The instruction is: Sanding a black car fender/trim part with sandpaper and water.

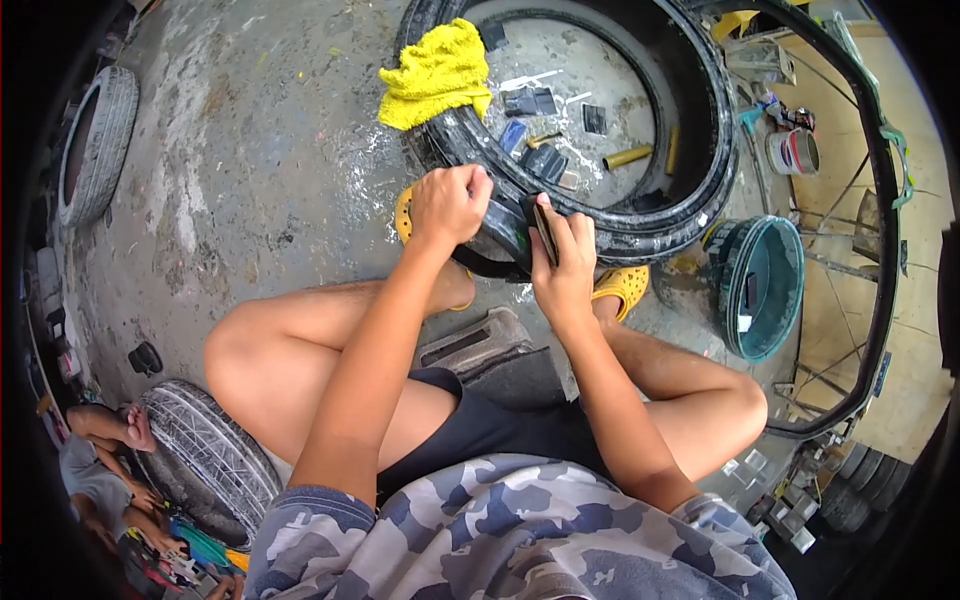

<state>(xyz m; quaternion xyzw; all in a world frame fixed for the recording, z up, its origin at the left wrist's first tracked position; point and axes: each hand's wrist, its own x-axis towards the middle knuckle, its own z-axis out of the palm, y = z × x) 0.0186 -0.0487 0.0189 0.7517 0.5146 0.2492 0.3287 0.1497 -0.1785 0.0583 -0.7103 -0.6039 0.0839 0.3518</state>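
From the head camera, the person sits low on the concrete floor [250, 150] with bare knees up and both arms reaching forward to a big black tyre [640, 225] that lies flat on the floor near the top edge of the picture. The left hand [450, 205] is curled tight around the near rim of the tyre and pulls that edge up and back. The right hand [565, 265] is closed on a small flat dark tool [545, 232], and the tool's end pushes against the inside of the same rim, just beside the left hand. What kind of tool it is cannot be told. To do this well, the left hand should likely hold the rim firm so the rubber does not spring back, and the right hand should press the tool flat, with thumb and fingers well clear of its edge. A yellow cloth [437, 72] lies on the far left side of the tyre. Small tools and patches [540, 105] sit on the floor inside the ring. A teal bucket [765, 285] stands to the right. Yellow clogs [625, 287] are on the feet under the tyre. Another tyre [210, 455] and another person [100, 460] are at the lower left corner.
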